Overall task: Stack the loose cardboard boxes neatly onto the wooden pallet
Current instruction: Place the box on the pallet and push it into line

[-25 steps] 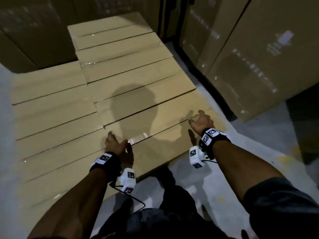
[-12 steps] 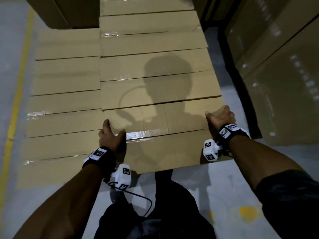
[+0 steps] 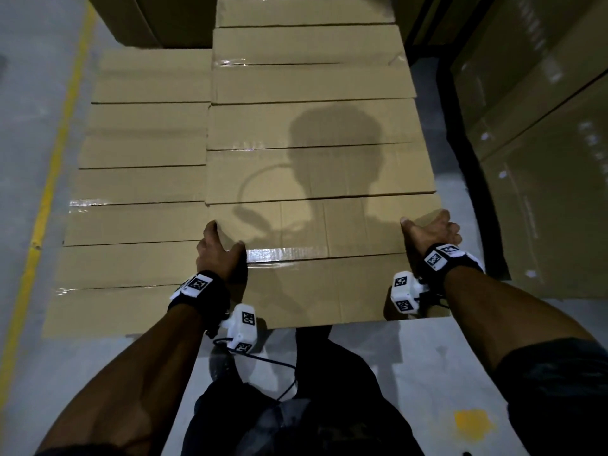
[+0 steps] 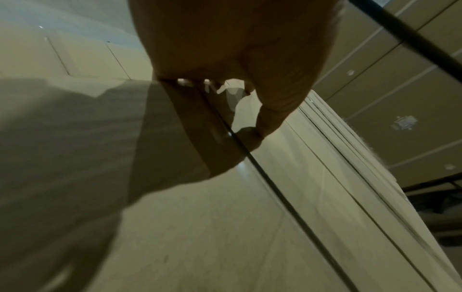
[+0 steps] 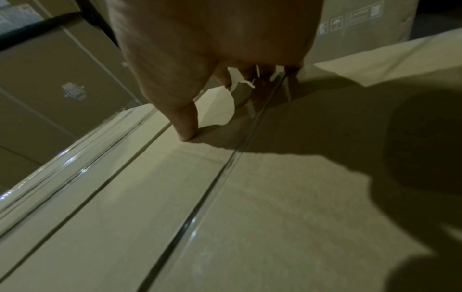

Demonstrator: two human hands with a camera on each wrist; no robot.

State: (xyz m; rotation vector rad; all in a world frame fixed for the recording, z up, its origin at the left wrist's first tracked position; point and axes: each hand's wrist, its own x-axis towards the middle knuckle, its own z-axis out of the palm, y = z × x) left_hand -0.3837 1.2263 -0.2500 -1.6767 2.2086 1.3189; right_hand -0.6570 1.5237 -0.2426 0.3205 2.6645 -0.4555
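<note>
Tall wrapped cartons (image 3: 539,159) stand along the right, with more cartons (image 3: 154,18) at the far left; between them the grey floor (image 3: 29,126) carries a yellow line (image 3: 49,179) down its left side. On the floor lies a wide layer of flat cardboard boxes in two columns — the lower left column (image 3: 141,192) and a higher right column (image 3: 312,126), seams taped and shiny; no pallet shows beneath them.

Nearest the person, at the front of the right column, is the front box (image 3: 329,258), a long flat carton with a glossy tape seam running across its top. The left hand (image 3: 218,253) holds its left end: the thumb lies flat on the top beside the tape, and the other fingers (image 3: 210,229) curl over the left edge; the left wrist view shows the thumb tip (image 4: 262,132) pressed on the cardboard right by the seam. The right hand (image 3: 427,232) clasps the right end — thumb laid on top, fingers (image 3: 447,227) wrapped round the far right corner; in the right wrist view a fingertip (image 5: 186,136) presses on the top, the remaining fingers curled behind it by the seam. Both forearms reach across the box's near edge; each wrist wears a black band with a white camera (image 3: 243,327).
</note>
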